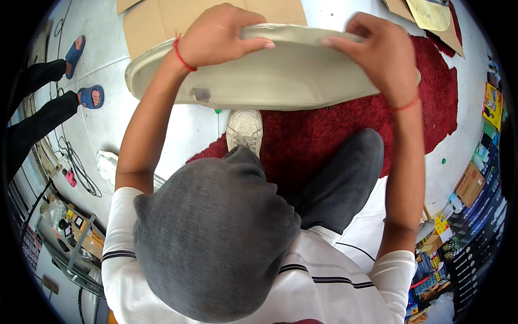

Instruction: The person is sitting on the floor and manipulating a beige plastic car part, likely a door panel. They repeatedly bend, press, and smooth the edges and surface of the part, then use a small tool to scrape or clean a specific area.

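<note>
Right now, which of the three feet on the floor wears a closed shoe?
The foot in the white shoe, at the red rug's edge below the held tray; the two at left wear blue sandals.

Left hand and right hand grip the upper rim of a beige oval panel above a red rug.

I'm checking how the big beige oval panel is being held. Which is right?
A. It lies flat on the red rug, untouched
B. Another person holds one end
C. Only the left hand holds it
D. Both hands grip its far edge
D: the left hand and right hand both curl over the far edge of the beige panel, raised above the red rug.
</note>
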Demonstrator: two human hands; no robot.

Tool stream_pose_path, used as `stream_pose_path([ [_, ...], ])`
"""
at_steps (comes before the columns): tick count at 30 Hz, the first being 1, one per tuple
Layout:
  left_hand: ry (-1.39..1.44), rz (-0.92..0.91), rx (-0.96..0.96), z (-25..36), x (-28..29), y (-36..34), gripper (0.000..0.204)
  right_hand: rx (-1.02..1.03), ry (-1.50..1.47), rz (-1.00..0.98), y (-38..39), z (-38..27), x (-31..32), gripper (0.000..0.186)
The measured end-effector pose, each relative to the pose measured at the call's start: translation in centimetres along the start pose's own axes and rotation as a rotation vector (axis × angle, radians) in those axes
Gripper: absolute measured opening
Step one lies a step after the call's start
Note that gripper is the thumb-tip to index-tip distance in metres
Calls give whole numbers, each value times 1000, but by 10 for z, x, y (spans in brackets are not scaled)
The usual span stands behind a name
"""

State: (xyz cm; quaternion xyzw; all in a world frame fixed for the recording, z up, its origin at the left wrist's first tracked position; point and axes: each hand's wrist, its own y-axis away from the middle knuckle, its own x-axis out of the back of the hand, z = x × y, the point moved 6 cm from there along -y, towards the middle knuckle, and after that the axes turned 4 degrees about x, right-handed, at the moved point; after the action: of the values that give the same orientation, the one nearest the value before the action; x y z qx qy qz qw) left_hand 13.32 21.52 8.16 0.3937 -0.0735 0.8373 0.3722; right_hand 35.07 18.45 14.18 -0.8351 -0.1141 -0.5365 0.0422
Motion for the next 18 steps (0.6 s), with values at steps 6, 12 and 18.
stream_pose_path([
  [6, 80, 81, -67, -15, -2, -3, 38, 27, 118, 441, 50, -11, 5, 33],
  [12, 22, 67, -70, -14, 3, -12, 29, -122, 219, 484, 118, 12, -67, 59],
  [18, 16, 53, -125, -18, -3, -20, 27, 80, 104, 312, 59, -56, -141, 68],
])
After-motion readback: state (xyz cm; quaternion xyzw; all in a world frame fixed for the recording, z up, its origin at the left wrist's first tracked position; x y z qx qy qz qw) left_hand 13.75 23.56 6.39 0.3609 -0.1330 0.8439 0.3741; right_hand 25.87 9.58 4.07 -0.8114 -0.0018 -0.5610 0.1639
